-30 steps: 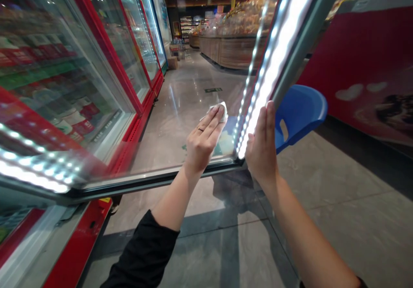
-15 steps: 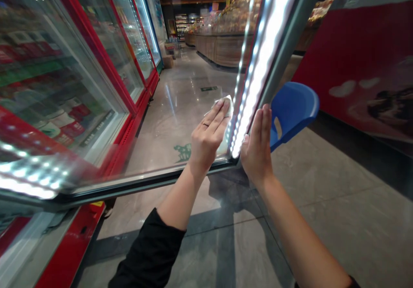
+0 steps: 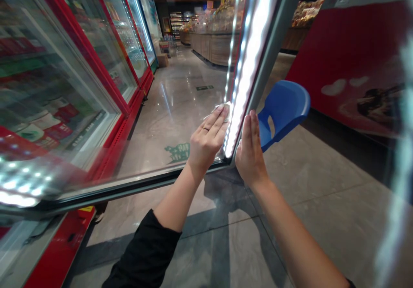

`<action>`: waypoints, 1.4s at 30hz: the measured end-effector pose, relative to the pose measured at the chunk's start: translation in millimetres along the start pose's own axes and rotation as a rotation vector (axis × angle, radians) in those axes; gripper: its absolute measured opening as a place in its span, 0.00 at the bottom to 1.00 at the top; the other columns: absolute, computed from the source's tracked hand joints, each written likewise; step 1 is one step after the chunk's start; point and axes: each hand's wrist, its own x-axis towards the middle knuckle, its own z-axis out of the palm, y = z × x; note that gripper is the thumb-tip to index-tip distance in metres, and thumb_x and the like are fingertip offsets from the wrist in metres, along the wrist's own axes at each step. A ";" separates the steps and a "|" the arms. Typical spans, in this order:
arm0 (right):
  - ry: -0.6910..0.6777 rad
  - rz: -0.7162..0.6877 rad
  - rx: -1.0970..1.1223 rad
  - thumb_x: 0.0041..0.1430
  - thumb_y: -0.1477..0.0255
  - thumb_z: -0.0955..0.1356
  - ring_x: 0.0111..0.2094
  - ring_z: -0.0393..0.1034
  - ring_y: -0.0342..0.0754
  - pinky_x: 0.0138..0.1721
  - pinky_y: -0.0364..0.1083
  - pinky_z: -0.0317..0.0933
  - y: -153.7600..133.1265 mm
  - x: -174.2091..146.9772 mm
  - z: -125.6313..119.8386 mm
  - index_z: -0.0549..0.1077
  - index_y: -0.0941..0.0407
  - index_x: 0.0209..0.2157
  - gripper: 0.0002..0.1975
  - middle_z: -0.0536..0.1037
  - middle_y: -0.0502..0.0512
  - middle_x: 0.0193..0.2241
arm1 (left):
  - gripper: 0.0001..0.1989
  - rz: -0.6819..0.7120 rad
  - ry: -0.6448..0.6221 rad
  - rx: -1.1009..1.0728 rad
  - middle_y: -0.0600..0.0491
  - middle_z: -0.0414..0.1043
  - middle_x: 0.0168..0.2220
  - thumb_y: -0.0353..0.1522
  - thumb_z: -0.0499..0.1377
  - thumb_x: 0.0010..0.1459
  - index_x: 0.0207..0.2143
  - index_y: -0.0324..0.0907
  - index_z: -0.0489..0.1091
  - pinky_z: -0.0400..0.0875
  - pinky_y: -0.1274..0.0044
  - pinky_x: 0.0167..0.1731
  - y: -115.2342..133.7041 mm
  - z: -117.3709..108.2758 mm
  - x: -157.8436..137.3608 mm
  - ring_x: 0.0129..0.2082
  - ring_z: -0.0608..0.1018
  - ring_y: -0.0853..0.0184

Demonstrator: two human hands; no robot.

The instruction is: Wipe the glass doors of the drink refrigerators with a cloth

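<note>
My left hand (image 3: 205, 139), with a ring on one finger, presses a crumpled white wipe (image 3: 227, 107) against the glass door (image 3: 155, 142) with its fingers straight. The wipe is close to the bright light strip (image 3: 243, 68) along the door's side; most of it is hidden under the fingers. My right hand (image 3: 251, 150) rests at the grey door frame (image 3: 274, 34), near the lower corner. Its fingers are stretched out, close together, and lie flat along the frame's outer side. Nothing loose shows in it.
Behind the door's edge is a blue plastic seat (image 3: 284, 107). Red-framed coolers (image 3: 111, 51) with packed goods line the left. A red panel (image 3: 351, 43) stands at right, and a wood-sided display counter (image 3: 213, 47) farther back. Tiled floor (image 3: 309, 180) lies below.
My left hand and the wipe have shifted slightly down relative to the door, still against the glass. The view has turned a little, so most things sit farther left. My right hand stays at the frame.
</note>
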 end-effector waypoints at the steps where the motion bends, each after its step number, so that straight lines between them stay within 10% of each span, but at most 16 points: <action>1: -0.007 -0.001 -0.005 0.72 0.87 0.55 0.83 0.33 0.52 0.82 0.63 0.44 0.3 -0.8 -0.4 0.25 0.40 0.82 0.50 0.34 0.51 0.85 | 0.23 -0.010 0.011 -0.007 0.40 0.73 0.71 0.20 0.54 0.76 0.69 0.35 0.71 0.76 0.63 0.73 3.3 6.5 4.1 0.76 0.69 0.57; 12: -0.029 0.030 -0.062 0.74 0.85 0.53 0.84 0.32 0.53 0.83 0.64 0.41 -3.6 -0.9 -1.2 0.25 0.41 0.82 0.47 0.37 0.57 0.85 | 0.14 0.153 -0.054 0.010 0.40 0.81 0.64 0.22 0.58 0.76 0.59 0.34 0.76 0.80 0.69 0.68 -2.6 -4.3 -45.4 0.69 0.79 0.58; 22: -0.038 0.010 -0.077 0.75 0.84 0.54 0.84 0.33 0.53 0.83 0.66 0.43 -3.8 -0.5 -0.7 0.23 0.42 0.82 0.47 0.38 0.60 0.85 | 0.14 -0.032 -0.043 -0.106 0.39 0.78 0.67 0.21 0.54 0.77 0.57 0.37 0.75 0.74 0.67 0.73 17.7 24.1 -35.6 0.74 0.73 0.60; 28: -0.063 0.012 -0.088 0.74 0.84 0.53 0.84 0.33 0.52 0.82 0.64 0.47 -0.5 -5.2 -6.0 0.23 0.43 0.82 0.47 0.40 0.60 0.85 | 0.09 0.205 -0.072 -0.066 0.40 0.84 0.60 0.23 0.58 0.76 0.53 0.35 0.76 0.79 0.70 0.68 -0.4 8.1 -66.9 0.65 0.83 0.59; 42: -0.066 0.023 -0.086 0.73 0.84 0.54 0.84 0.33 0.54 0.81 0.70 0.48 0.7 -5.4 -1.5 0.18 0.41 0.80 0.49 0.36 0.54 0.85 | 0.19 0.234 -0.191 -0.092 0.41 0.83 0.62 0.22 0.55 0.77 0.65 0.35 0.73 0.79 0.70 0.68 -4.8 20.5 -85.2 0.67 0.81 0.61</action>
